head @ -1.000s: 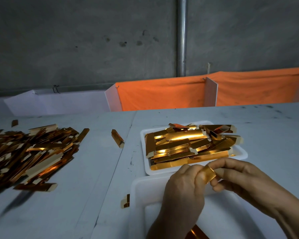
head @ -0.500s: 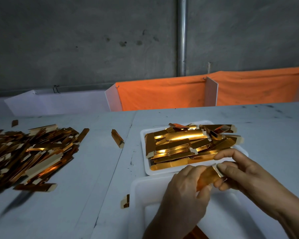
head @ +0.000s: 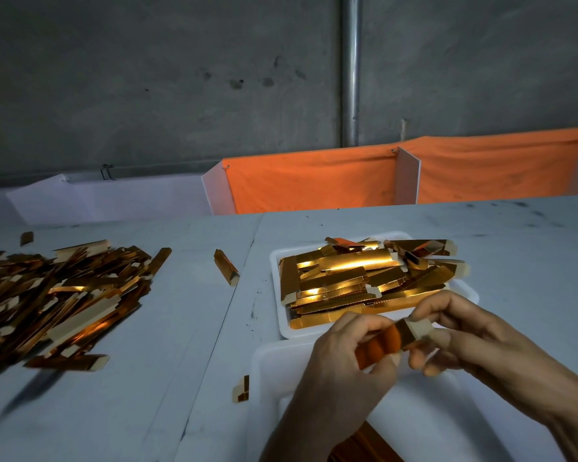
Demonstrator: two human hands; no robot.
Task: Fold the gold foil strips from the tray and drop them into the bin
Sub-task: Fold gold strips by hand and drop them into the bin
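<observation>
Two hands are working one gold strip over the white bin.

Both hands are pinching the same foil strip [head: 396, 338]: the left hand [head: 341, 368] is gripping its lower, orange-glowing end between thumb and curled fingers, while the right hand [head: 474, 335] is nipping the pale tab end. The strip is hovering above the near rim of the bin [head: 264, 361], just in front of the tray [head: 276, 261] piled with unfolded strips [head: 357, 278]. To fold it well, the hands probably need to be keeping the edges aligned and pressing the crease firmly before letting go over the bin. A larger heap of strips [head: 64, 295] is lying on the tabletop [head: 187, 328] to the left. No brand, label or readable writing is showing anywhere.
</observation>
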